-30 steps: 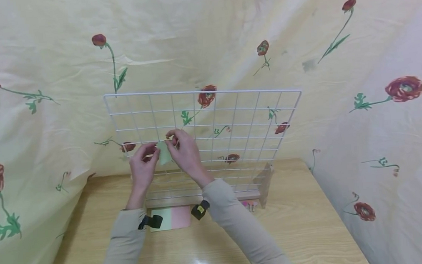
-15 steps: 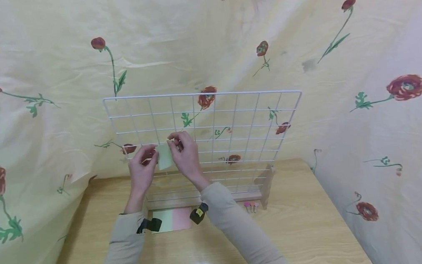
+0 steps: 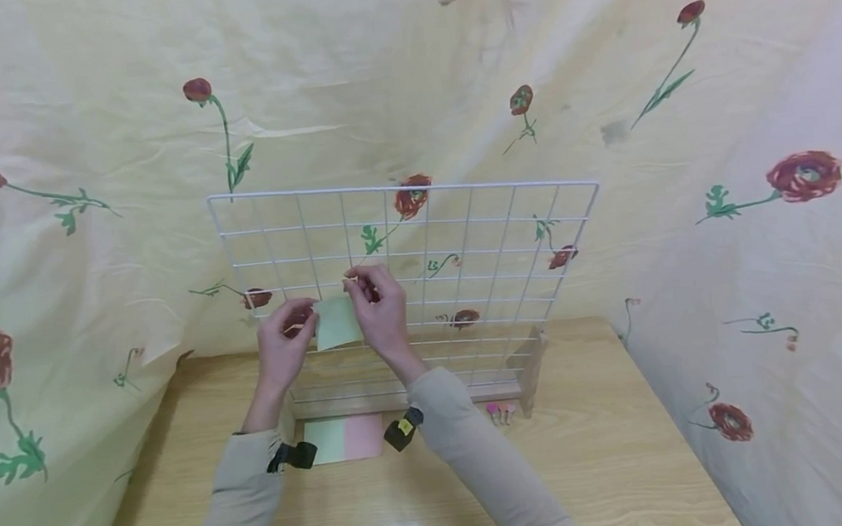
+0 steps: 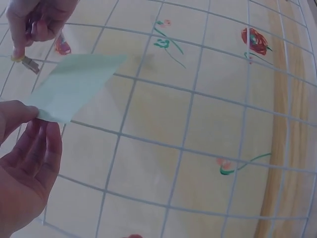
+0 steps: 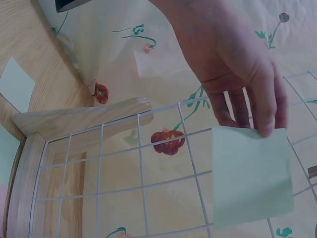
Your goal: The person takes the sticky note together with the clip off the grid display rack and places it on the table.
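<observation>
head view: both hands are raised in front of an upright white wire grid (image 3: 411,285) that stands in a wooden base on the surface (image 3: 617,446). the left hand (image 3: 283,342) pinches the left edge of a green note (image 3: 338,323); the right hand (image 3: 382,308) pinches a small clip (image 3: 350,280) at the note's top. more notes (image 3: 344,438) lie on the surface below.

left wrist view: thumb and fingers (image 4: 42,148) nip the note (image 4: 74,87) by its corner, against the grid (image 4: 198,124); the right hand (image 4: 39,22) pinches the clip (image 4: 28,63) just beside the note's top edge.

right wrist view: the right fingers (image 5: 257,106) curl over the note's (image 5: 251,173) top edge.
</observation>
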Demonstrator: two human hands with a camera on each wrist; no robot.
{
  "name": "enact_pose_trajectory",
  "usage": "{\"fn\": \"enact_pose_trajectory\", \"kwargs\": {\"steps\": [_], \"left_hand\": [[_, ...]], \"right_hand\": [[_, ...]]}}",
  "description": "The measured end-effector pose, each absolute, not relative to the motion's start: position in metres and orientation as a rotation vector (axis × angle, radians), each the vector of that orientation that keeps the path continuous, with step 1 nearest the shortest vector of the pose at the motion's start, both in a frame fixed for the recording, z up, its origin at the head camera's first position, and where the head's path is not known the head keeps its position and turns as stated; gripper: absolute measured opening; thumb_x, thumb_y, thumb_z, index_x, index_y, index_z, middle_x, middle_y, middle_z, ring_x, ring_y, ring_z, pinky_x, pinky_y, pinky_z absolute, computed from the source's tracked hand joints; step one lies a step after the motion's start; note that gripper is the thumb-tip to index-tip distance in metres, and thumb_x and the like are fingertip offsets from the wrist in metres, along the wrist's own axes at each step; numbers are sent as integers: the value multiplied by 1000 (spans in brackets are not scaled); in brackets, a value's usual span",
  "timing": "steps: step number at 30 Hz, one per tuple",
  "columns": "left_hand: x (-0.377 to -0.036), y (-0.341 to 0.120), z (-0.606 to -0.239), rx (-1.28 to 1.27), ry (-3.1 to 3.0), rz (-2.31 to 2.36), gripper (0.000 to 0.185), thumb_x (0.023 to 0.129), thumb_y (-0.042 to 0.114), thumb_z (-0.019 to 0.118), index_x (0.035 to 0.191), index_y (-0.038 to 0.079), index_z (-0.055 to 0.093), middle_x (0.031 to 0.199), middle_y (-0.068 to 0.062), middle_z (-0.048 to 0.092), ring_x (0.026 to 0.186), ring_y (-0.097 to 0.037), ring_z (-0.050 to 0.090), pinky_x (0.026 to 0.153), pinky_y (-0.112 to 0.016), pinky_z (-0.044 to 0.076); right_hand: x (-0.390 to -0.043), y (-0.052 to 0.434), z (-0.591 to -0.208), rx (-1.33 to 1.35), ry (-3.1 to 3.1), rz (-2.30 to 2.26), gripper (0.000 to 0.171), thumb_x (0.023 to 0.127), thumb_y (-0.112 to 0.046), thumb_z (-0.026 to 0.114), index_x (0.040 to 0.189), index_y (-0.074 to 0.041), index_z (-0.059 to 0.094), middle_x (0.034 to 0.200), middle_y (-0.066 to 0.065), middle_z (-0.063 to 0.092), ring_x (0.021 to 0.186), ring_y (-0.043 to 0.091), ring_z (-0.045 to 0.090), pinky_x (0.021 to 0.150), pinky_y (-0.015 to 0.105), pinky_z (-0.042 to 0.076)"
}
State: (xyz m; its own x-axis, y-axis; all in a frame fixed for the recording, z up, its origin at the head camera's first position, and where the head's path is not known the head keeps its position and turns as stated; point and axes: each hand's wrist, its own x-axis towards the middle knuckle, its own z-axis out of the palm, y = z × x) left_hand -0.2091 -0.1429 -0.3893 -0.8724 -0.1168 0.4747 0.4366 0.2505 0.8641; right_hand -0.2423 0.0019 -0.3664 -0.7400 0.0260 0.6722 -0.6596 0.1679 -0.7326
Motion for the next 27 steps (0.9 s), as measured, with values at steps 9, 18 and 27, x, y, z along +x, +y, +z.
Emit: {"fn": "enact_pose_trajectory", "kwargs": {"steps": [9, 18, 27], "left_hand": [[-202, -151, -398, -256, -2120, -1718, 18, 87, -14, 60, 105, -16, 61, 92, -28, 61, 80, -13, 60, 66, -14, 50], [-196, -158, -406, -237, -2181, -1700, 20, 88, -12, 60, 107, -14, 61, 94, -28, 61, 81, -16, 60, 67, -14, 51], [-187, -162, -418, -213, -2263, -1636, 20, 88, -12, 60, 108, -13, 61, 93, -27, 63, 82, -25, 61, 68, -14, 51]], "right_hand": [[-222, 10, -357, 620, -1906, 1629, 9, 85, 14, 62, 93, 12, 62, 75, 20, 52, 64, 17, 45, 52, 16, 34], [-215, 18, -365, 608, -1972, 1638, 9, 87, 13, 61, 96, 14, 61, 80, 25, 53, 68, 25, 49, 57, 17, 40], [-213, 28, -382, 614, -2041, 1665, 11, 87, 13, 61, 98, 15, 59, 82, 24, 54, 72, 25, 50, 58, 15, 40]]}}
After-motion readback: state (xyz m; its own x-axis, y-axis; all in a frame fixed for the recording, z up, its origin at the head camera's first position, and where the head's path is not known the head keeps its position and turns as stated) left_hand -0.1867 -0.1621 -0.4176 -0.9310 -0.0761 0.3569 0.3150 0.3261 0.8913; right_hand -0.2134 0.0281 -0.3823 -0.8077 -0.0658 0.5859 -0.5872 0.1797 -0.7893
